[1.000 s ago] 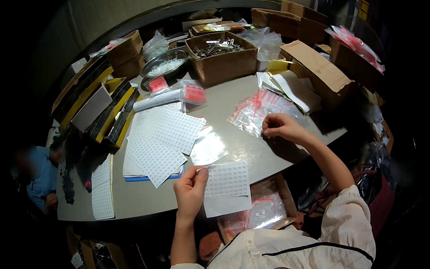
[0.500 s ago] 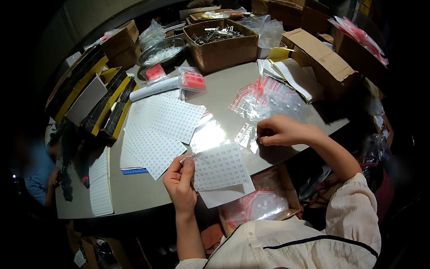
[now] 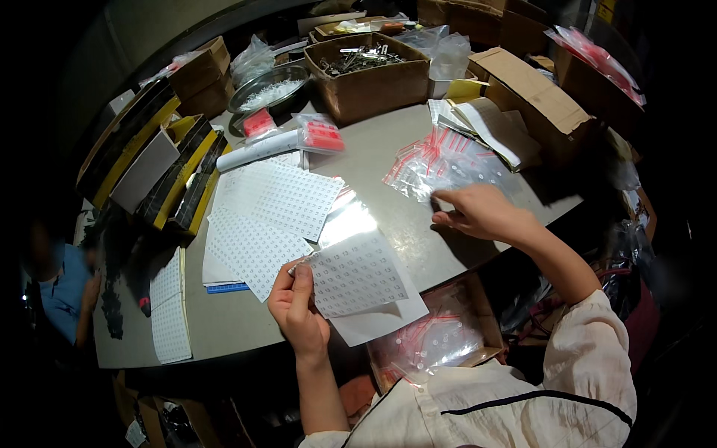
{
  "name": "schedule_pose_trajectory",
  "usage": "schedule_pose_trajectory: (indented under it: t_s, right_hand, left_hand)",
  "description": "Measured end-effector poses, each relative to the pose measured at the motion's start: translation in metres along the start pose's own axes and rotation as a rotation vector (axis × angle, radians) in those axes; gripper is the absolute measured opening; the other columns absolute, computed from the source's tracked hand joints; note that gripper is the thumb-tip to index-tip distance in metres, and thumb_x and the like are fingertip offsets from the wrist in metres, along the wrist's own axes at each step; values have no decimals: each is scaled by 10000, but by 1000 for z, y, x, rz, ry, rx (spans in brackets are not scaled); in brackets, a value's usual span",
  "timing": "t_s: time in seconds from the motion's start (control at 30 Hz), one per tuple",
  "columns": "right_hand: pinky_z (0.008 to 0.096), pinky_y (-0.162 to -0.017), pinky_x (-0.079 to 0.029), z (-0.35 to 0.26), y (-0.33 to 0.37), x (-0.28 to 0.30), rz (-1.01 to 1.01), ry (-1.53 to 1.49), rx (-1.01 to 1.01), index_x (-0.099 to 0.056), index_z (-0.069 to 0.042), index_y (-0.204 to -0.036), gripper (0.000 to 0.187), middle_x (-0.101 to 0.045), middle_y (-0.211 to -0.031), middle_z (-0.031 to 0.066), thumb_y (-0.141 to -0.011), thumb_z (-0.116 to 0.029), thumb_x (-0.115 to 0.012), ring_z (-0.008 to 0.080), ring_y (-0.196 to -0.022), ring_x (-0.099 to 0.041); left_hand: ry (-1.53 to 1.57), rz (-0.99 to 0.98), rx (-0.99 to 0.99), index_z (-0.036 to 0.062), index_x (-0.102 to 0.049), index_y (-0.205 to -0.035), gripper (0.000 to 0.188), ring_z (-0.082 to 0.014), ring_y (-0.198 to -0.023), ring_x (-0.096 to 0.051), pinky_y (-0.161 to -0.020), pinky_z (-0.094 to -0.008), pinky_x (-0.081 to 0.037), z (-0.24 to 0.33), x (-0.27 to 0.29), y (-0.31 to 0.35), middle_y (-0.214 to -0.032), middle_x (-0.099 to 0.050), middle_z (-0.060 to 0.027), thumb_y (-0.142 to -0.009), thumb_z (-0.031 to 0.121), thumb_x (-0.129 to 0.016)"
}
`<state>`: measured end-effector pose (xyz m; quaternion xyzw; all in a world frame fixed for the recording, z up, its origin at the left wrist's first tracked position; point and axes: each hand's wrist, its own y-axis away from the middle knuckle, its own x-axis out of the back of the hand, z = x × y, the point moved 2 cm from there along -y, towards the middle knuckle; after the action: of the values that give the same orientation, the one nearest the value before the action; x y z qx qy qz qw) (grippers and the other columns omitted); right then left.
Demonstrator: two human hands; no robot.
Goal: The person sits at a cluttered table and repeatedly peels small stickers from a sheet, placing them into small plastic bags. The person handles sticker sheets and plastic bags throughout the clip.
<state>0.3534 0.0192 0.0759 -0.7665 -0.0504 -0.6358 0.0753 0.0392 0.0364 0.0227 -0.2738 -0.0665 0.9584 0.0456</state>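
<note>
My left hand grips sheets of small printed labels between thumb and fingers, above the table's near edge. A plain white sheet shows beneath the printed one. My right hand hovers over or touches the near edge of a pile of clear zip bags with red strips. Its thumb and forefinger are apart with nothing visible between them; the other fingers are curled. Below the table edge, a cardboard box holds more clear bags with small white round spots.
Label sheets lie left of centre beside a white roll and red bag packs. Black-and-yellow holders stand left. Behind are a bowl and a box of metal parts. Another person is at far left.
My right hand has moved slightly away from me, toward the bag pile, its fingers opening. The small bag beside it has left that spot. The left hand's label sheet has shifted slightly left and tilted.
</note>
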Motion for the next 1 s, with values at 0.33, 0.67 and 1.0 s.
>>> schedule_pose_trajectory:
  t_s: [0.33,0.67,1.0]
  right_hand:
    - [513,-622,-484,-35,41,14,-198,-56,90,-627,-3,-1135,467,-640,-670,204,-964,-438,-632,443,-693,-644]
    - [452,-693,-508,-9,36,9,-209,-171,34,-641,-41,-1219,471,-684,-828,205,-963,-437,-635,384,-799,-674]
    - [419,-717,-508,-10,45,-5,-60,-238,91,-587,-24,-1042,230,-675,-940,151,-849,-83,-696,345,-838,-653]
  left_hand:
    - [2,51,-18,-70,-663,-1024,176,-56,-724,-529,-691,-189,-411,6,-4,5,-828,-636,-25,-999,94,-604]
    - [-10,-29,-31,-68,-656,-1022,192,-82,-767,-597,-728,-203,-465,-1,5,2,-882,-681,-69,-1009,114,-597]
    - [11,-20,-17,-67,-648,-1046,195,-94,-773,-619,-728,-215,-488,1,-2,3,-895,-688,-80,-1018,115,-584]
